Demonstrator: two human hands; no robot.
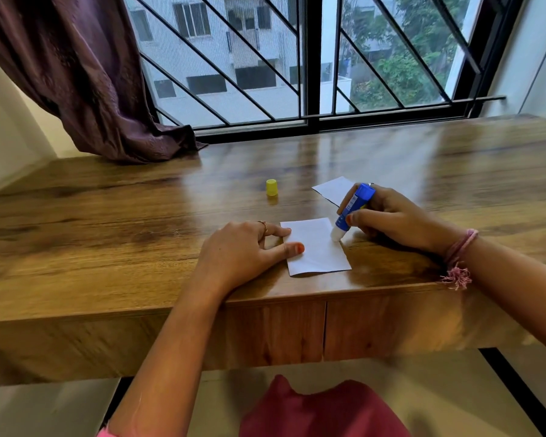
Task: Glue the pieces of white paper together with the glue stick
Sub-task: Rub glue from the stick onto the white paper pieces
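A small white paper piece lies flat near the front edge of the wooden table. My left hand rests beside it, with two fingertips pressing on its left edge. My right hand grips the blue glue stick, tilted, with its white tip touching the paper's upper right edge. A second white paper piece lies farther back, partly hidden behind the glue stick and my right hand.
The yellow glue cap stands upright on the table behind the paper, left of the second piece. A purple curtain drapes onto the table's back left. A barred window runs along the far edge.
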